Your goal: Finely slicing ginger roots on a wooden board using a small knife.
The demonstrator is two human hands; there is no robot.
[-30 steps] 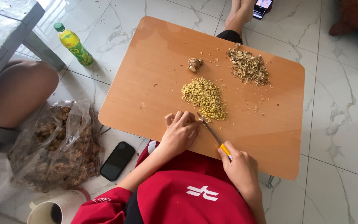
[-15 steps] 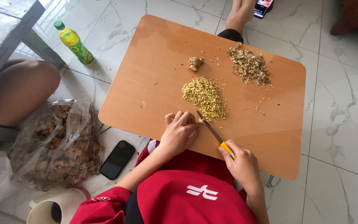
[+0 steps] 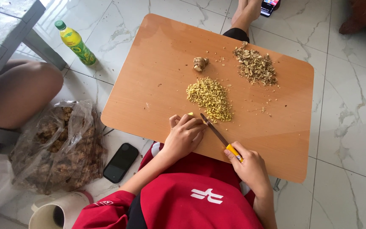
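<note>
Marble floor is carrying a low wooden table (image 3: 157, 63). Left hand (image 3: 186, 135) is curling fingers over a yellow piece (image 3: 190, 114) beside the chopped pile (image 3: 210, 97); right hand (image 3: 250, 165) is gripping the knife (image 3: 219, 136), barely shifted since earlier.

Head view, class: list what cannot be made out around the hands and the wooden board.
- Piece being cut: almost all hidden under the left hand; only a yellow tip shows.
- Knife handle: mostly covered by the right hand grip.
- Clear bag contents: brown lumps, blurred by crinkled plastic.
- Phone at the top: cut off by the edge.
- Cup: cut off by the bottom edge.
</note>
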